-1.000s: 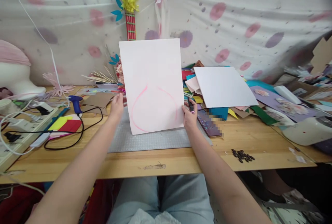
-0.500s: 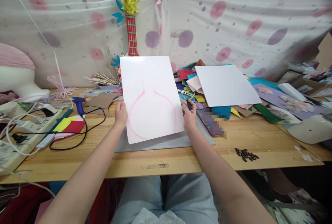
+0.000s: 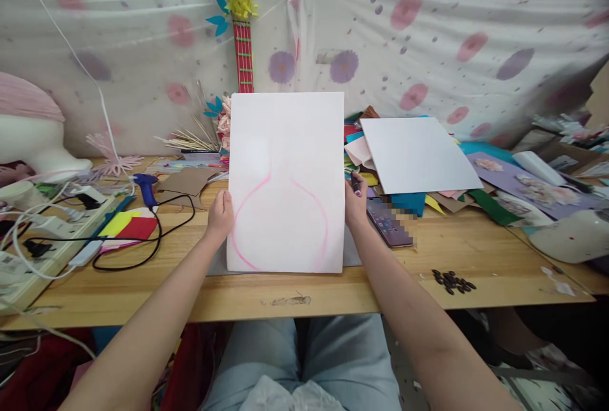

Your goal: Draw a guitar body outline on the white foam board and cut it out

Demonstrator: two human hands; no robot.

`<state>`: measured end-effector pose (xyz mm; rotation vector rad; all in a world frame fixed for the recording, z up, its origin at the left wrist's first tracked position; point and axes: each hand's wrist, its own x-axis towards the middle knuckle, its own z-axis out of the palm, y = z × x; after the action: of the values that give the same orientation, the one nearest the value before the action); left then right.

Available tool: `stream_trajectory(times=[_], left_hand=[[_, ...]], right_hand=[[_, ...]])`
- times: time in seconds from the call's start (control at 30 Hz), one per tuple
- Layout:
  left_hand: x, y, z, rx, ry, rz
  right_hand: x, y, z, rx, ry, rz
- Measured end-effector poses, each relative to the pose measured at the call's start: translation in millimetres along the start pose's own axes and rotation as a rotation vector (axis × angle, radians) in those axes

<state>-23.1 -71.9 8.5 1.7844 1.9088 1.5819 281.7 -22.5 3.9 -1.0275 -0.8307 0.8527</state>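
A white foam board (image 3: pixel 290 144) with a pink curved outline, round below and narrow above, is held upright between my two hands. My left hand (image 3: pixel 220 214) grips its left edge, the fingers hidden behind it. On the opposite edge, my right hand (image 3: pixel 356 205) holds the board and also keeps a dark marker (image 3: pixel 354 182) in its fingers. Behind the board's lower part, a grey cutting mat (image 3: pixel 353 252) shows on the wooden table (image 3: pixel 157 293).
A second white board (image 3: pixel 421 157) lies on coloured paper scraps at right, behind a phone (image 3: pixel 387 224). Small dark seeds (image 3: pixel 451 281) lie near the front edge. At left are a blue glue gun (image 3: pixel 145 188), its cable and a power strip (image 3: pixel 57 240). A red-necked paper guitar (image 3: pixel 244 56) stands behind.
The board has turned from a slight tilt to nearly straight and faces me more squarely. My right hand has shifted slightly right and up with the marker still in it.
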Motion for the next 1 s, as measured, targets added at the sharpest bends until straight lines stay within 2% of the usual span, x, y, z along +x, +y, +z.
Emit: stream_trajectory(times=[0.2, 0.37, 0.5, 0.6, 0.7, 0.8, 0.9, 1.0], left_hand=[[0, 3, -2, 0.000, -0.011, 0.029], [-1, 1, -8, -0.104, -0.103, 0.049], [-6, -3, -15, -0.007, -0.148, 0.081], [-6, -1, -19, 0.101, -0.004, 0.105], [0, 2, -22, 0.151, 0.197, 0.173], [8, 4, -23, 0.243, 0.331, 0.153], [12, 1, -17, 0.316, 0.313, 0.094], [8, -7, -6, 0.341, 0.130, 0.077]], right_hand=[[2, -8, 7, -0.021, 0.037, -0.003], [8, -8, 8, -0.072, 0.001, -0.098], [14, -4, 4, -0.091, -0.022, -0.141], [17, -3, -2, -0.199, -0.123, -0.167], [20, -5, -10, -0.332, -0.295, -0.169], [24, -6, -18, -0.477, -0.427, -0.198], [24, -5, -22, -0.634, -0.545, -0.225], [21, -4, -18, -0.756, -0.647, -0.250]])
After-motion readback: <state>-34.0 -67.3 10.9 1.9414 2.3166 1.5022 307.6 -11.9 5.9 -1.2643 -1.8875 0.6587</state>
